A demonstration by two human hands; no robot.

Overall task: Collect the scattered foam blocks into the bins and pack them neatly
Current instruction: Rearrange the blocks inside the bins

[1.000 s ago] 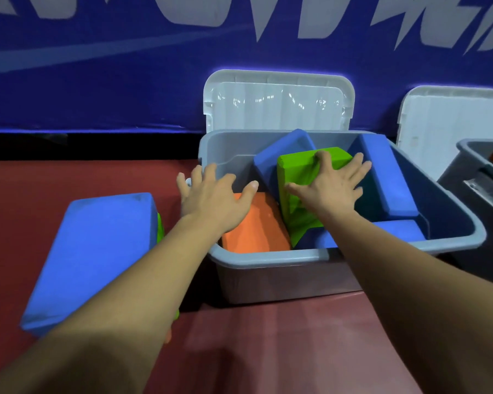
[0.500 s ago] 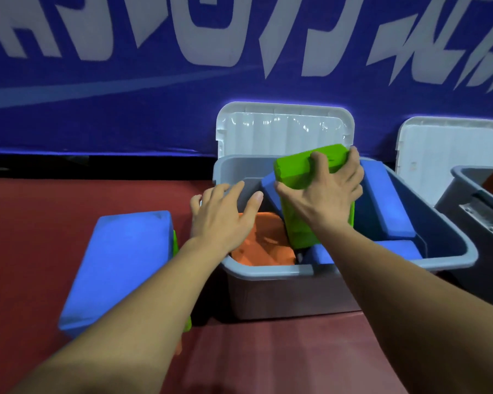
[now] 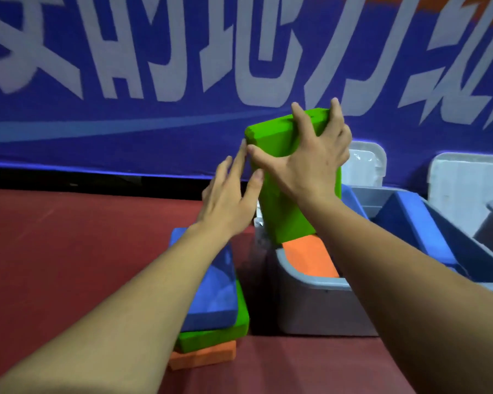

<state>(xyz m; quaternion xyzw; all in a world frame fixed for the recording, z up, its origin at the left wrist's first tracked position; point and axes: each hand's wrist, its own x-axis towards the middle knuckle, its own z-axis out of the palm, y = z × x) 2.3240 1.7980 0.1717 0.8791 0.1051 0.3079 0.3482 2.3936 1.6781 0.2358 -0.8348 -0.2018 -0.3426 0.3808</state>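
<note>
- Grips green block [image 3: 279, 217] in right hand [image 3: 310, 166], fingers curled over its top, upright above bin [image 3: 310, 308] beneath the wrist.
- Keeps left hand [image 3: 225, 200] straight-fingered, empty, at block's near edge.
- Best: steady both sides, then lower flat.

The right hand [image 3: 310, 166] has lifted the green block [image 3: 282, 194] above the bin [image 3: 310, 282].

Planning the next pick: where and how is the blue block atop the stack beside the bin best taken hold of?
Probably from above, the fingers across the short width of the blue block, pinching its long side faces. It lies flat on the lower green block, broad face up, so the sides look free and the underside is not.
</note>
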